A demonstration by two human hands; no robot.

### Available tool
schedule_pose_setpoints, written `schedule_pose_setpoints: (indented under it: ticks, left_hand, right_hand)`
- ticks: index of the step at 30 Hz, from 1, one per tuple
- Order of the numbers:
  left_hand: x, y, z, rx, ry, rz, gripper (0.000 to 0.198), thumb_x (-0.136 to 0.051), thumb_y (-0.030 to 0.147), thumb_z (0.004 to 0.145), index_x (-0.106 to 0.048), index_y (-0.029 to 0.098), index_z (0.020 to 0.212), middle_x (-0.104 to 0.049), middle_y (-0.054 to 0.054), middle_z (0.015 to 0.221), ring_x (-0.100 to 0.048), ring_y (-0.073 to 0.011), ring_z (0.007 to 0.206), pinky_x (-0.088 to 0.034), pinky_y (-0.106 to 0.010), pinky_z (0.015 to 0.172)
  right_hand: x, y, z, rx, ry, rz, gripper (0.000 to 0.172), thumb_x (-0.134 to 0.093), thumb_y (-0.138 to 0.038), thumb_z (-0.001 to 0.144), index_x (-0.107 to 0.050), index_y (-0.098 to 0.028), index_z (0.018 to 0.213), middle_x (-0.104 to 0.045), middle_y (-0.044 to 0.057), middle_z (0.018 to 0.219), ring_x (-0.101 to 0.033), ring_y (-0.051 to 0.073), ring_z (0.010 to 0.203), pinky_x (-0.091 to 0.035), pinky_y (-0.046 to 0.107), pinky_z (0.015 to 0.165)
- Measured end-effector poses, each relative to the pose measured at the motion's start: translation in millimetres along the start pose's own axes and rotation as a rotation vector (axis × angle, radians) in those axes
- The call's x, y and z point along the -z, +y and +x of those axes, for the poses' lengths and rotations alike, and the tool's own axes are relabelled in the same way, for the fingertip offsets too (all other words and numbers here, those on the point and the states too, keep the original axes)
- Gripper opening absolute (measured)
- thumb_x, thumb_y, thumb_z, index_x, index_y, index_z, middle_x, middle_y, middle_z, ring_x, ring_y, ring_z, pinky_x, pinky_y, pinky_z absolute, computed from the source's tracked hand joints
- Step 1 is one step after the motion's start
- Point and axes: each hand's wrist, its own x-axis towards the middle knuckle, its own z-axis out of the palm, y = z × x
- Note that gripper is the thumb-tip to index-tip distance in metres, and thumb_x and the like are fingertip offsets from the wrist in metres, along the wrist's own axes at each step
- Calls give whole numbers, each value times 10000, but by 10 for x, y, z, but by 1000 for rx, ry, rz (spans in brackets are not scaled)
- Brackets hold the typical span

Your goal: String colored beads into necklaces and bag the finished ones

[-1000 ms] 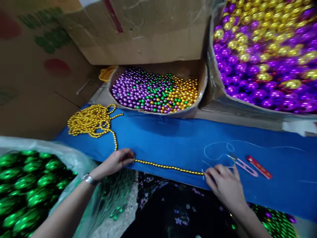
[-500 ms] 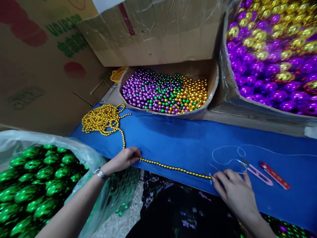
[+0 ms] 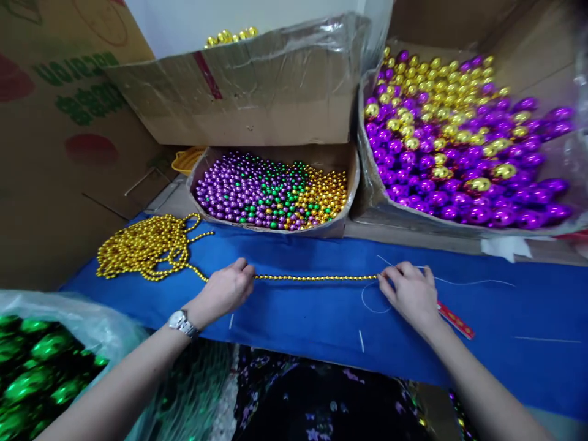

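A straight length of gold bead string [image 3: 316,278] stretches just above the blue cloth between my two hands. My left hand [image 3: 229,286], with a watch at its wrist, is closed around the string's left part. The fingers of my right hand [image 3: 410,293] pinch its right end. To the left, the string runs on into a heap of gold bead strands [image 3: 144,248]. Thin clear thread [image 3: 473,282] lies by my right hand, with a loop below its fingertips. A red flat-handled tool [image 3: 456,320] lies partly behind that hand. The pink scissors are hidden from view.
The blue cloth [image 3: 303,318] bears short white marks. Behind it stand a carton of small purple, green and gold beads [image 3: 271,193] and a larger carton of purple and gold balls [image 3: 413,165]. A plastic bag of green balls [image 3: 50,355] stands at left.
Both hands have moved away from the cloth's near edge, carrying the bead string off the white marks. The head view has shifted, showing more of the right-hand carton.
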Motion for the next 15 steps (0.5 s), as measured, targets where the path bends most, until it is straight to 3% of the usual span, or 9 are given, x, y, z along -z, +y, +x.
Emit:
schedule_pose_setpoints:
  ticks: [2, 4, 6, 9, 11, 12, 13, 15]
  left_hand:
    - [108, 127, 153, -14, 34, -41, 193, -403, 262, 864, -560, 161, 813, -536, -63, 815, -542, -165, 659, -396, -255, 572]
    - [213, 271, 261, -47, 44, -140, 200, -403, 282, 873, -556, 170, 810, -564, -44, 799, -548, -156, 673, -404, -246, 597]
    - [295, 412, 320, -88, 31, -326, 235, -382, 307, 894, -553, 172, 806, -578, -23, 769, -540, -139, 664, -405, -227, 603]
    - [362, 536, 323, -130, -20, -625, 282, -382, 364, 904, -546, 165, 788, -569, -5, 724, -507, -128, 637, -397, -210, 576]
    - [386, 493, 280, -135, -51, -704, 293, -398, 394, 898, -542, 166, 784, -567, -2, 722, -504, -133, 654, -403, -205, 584]
    - [396, 426, 251, -129, -59, -710, 293, -405, 403, 893, -541, 168, 783, -569, -1, 725, -509, -137, 669, -408, -204, 596]
    - [405, 333, 220, -112, -61, -692, 295, -409, 411, 888, -539, 171, 778, -564, 2, 713, -507, -139, 663, -408, -203, 593]
    - [412, 115, 162, -66, -36, -605, 304, -418, 431, 868, -539, 179, 747, -554, 9, 666, -507, -144, 634, -409, -206, 587]
  right_hand:
    - [38, 46, 159, -20, -1, 10, 203, -494, -271, 874, -685, -202, 870, -577, 107, 1005, -568, 226, 827, -417, 417, 786]
    - [105, -89, 240, 2, -8, 52, 211, -497, -198, 857, -672, -198, 975, -524, 153, 1188, -580, 238, 829, -441, 350, 662]
    - [191, -437, 257, 86, -15, 126, 310, -469, -167, 867, -607, -211, 1141, -457, 156, 1317, -590, 238, 864, -448, 330, 649]
    - [276, -1164, 273, 353, -48, 291, 419, -465, -323, 910, -439, -270, 1325, -487, 42, 1334, -568, 178, 1011, -460, 257, 754]
    - [255, -1515, 345, 527, -81, 375, 460, -496, -485, 880, -456, -282, 1292, -566, -24, 1238, -572, 128, 1009, -452, 183, 756]
    - [224, -1585, 396, 576, -102, 398, 353, -455, -474, 911, -524, -288, 1204, -617, -52, 1140, -593, 98, 953, -444, 155, 730]
    - [189, -1573, 446, 602, -125, 406, 259, -412, -418, 950, -581, -293, 1101, -649, -73, 1046, -607, 74, 899, -433, 137, 705]
    - [132, -1325, 515, 600, -160, 392, 229, -398, -313, 974, -621, -265, 972, -666, -66, 940, -615, 68, 856, -418, 140, 691]
